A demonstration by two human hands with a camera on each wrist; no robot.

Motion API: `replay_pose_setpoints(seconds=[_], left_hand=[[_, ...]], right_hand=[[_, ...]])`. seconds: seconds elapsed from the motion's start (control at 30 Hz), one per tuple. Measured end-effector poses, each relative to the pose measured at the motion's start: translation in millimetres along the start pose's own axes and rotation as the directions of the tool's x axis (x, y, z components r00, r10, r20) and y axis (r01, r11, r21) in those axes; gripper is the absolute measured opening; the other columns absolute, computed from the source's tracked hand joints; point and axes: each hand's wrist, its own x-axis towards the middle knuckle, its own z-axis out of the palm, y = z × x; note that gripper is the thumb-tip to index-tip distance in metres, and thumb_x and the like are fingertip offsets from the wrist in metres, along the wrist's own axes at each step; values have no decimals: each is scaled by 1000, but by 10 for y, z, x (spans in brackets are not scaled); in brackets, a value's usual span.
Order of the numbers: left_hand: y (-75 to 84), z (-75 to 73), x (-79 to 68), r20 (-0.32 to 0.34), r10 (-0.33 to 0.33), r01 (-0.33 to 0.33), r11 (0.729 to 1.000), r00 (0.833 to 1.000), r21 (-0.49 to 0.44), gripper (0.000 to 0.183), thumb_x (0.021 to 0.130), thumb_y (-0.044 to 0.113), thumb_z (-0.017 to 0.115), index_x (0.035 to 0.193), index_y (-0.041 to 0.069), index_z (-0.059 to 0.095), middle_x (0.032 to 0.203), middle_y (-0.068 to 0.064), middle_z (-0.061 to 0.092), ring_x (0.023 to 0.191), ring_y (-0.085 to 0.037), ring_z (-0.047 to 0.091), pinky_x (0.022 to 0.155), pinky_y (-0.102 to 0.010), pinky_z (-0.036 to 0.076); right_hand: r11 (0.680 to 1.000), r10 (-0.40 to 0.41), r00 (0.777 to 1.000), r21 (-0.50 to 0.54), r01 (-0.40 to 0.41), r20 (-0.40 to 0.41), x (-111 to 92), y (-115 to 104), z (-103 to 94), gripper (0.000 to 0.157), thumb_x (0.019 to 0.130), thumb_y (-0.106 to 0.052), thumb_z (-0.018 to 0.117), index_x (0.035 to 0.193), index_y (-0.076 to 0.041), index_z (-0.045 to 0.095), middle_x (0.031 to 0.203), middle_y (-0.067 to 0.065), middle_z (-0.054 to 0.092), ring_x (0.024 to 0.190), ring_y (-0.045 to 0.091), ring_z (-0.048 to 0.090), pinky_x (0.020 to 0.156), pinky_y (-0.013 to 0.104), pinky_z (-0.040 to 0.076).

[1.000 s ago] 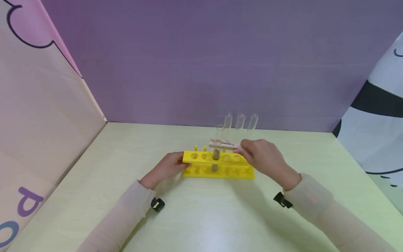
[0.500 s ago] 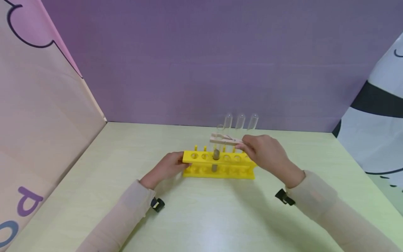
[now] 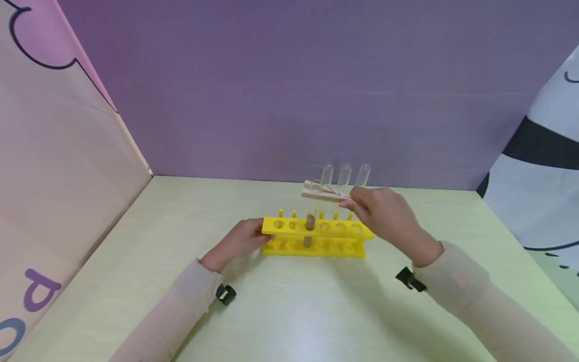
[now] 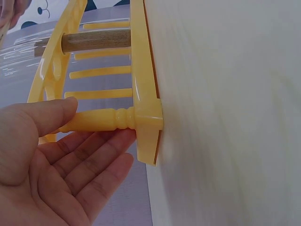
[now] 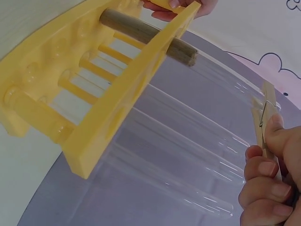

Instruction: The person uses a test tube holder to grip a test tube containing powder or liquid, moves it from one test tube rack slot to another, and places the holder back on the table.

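My left hand (image 3: 238, 239) grips the left end post of a yellow test tube rack (image 3: 334, 253), thumb on one side and fingers on the other in the left wrist view. In the rack's third hole from the left stands a glass test tube (image 5: 221, 75) with a brown, stick-like filling (image 5: 134, 29) in its lower part. With curled fingers my right hand (image 3: 384, 210) holds a wooden test tube clamp (image 3: 334, 197) with a metal spring. The clamp's tips are around the tube near its mouth, above the rack.
Three clear test tubes (image 3: 345, 174) sit upside down on the rack's rear pegs, close behind the clamp. Other yellow pegs (image 3: 281, 213) stand along the back. A purple wall (image 3: 289, 90) rises behind the pale table (image 3: 289, 311), with printed panels at both sides.
My right hand and the clamp have risen along the tube toward its mouth. The left hand, the rack and the brown-filled tube have stayed in place.
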Motion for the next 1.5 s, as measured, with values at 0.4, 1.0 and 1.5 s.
replay_pose_setpoints(seconds=[0.4,1.0,1.5], left_hand=[[-18,12,22,3,7,-7,1000,1000,-5,37,93,12,59,129,8,55,123,-5,62,97,-15,58,92,-37,49],[-38,6,16,-4,32,-32,999,999,-2,37,92,13,61,128,6,56,121,-7,63,97,-16,59,89,-36,51],[-43,12,31,-3,22,-22,1000,1000,6,37,92,13,60,129,7,56,122,-6,62,96,-15,59,89,-36,51]], right_hand=[[1000,0,1000,4,0,0,24,10,-79,33,88,-22,65,64,-13,44,48,-4,28,41,9,22,41,23,22],[999,31,999,-5,-31,-19,54,-9,-216,35,92,-28,60,64,-13,44,48,-4,27,40,9,22,41,23,22],[998,63,997,2,-63,-47,-32,52,-280,38,93,-35,58,65,-13,42,50,-5,26,42,7,21,40,22,19]])
